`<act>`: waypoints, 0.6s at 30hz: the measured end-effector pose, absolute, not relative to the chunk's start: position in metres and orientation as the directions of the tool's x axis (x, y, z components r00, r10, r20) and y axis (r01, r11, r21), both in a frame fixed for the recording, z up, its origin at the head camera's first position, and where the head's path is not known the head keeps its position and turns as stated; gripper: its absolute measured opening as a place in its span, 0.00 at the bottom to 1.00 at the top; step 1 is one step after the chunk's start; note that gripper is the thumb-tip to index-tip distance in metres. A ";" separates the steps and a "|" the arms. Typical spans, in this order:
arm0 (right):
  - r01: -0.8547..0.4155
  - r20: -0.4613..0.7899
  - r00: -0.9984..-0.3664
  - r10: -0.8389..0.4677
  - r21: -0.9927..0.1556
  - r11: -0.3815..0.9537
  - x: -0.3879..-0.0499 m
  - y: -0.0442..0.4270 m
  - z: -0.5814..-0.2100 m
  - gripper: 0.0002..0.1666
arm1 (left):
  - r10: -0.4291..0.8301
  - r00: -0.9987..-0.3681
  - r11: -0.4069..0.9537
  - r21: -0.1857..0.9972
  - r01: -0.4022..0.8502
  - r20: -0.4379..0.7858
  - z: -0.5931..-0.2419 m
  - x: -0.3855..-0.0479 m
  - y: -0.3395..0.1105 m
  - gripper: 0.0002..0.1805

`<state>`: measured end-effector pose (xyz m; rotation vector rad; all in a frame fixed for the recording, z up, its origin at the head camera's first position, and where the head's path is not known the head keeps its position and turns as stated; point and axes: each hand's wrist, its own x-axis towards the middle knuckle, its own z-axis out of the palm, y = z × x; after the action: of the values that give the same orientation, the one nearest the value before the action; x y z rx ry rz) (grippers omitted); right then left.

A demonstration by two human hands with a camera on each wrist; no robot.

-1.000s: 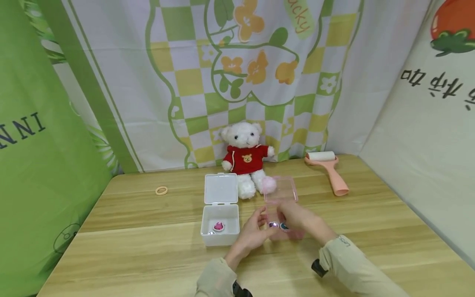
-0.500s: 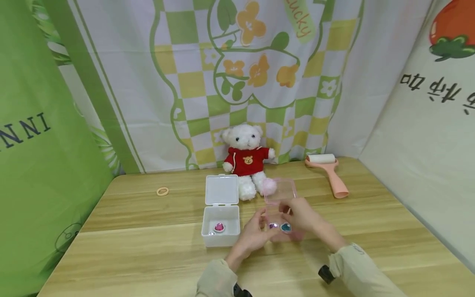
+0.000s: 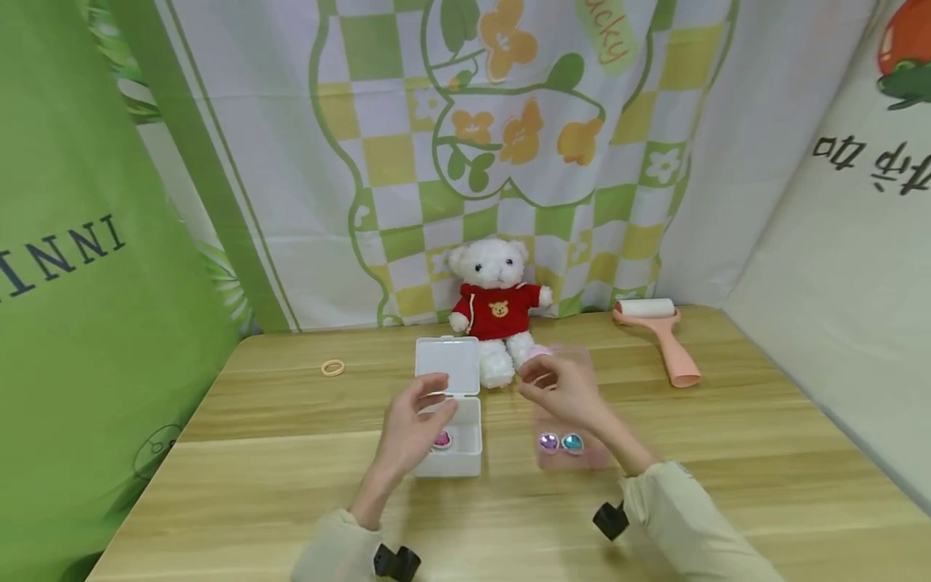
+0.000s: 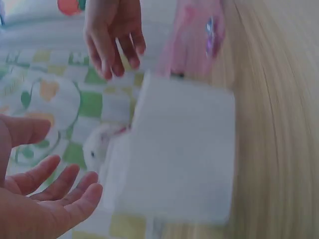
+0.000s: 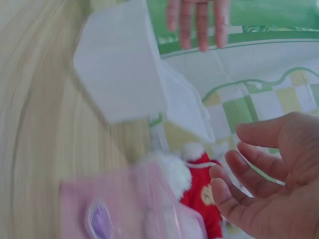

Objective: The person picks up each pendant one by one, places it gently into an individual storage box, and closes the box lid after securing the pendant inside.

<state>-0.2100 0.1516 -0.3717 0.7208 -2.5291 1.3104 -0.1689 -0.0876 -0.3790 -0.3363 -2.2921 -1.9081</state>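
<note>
My left hand point(image 3: 409, 427) hovers over the open white plastic box point(image 3: 458, 463), its fingers relaxed with nothing between them. Inside that box lies a pink gem with a pale rim point(image 3: 442, 439), partly hidden by the hand. Above the translucent pink box point(image 3: 570, 461), my right hand point(image 3: 567, 394) is raised, fingers loosely bent; in the right wrist view the right hand point(image 5: 271, 184) appears to hold nothing. A purple gem point(image 3: 549, 442) and a teal gem point(image 3: 572, 444) sit side by side in the pink box, whose lid stands open behind.
A white teddy bear point(image 3: 500, 311) in a red hoodie sits behind the boxes. Beside its foot is a pink pompom point(image 3: 539, 352), mostly covered by the right hand. A peach lint roller point(image 3: 665, 339) lies at back right, a small tan ring point(image 3: 333, 368) at back left.
My left hand has let go of the pink box's side and moved left over the white box. My right hand has lifted out of the pink box, up and leftward.
</note>
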 end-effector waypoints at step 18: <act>-0.015 0.005 -0.995 -0.096 -0.994 0.104 -0.245 0.092 -0.381 0.17 | 0.171 -0.985 0.110 0.994 0.003 -0.016 -0.429 -0.169 -0.144 0.50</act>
<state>-0.2447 0.0918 -0.3808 0.1198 -2.3781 2.1403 -0.1685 -0.1443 -0.4294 -0.1921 -2.4307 -2.1764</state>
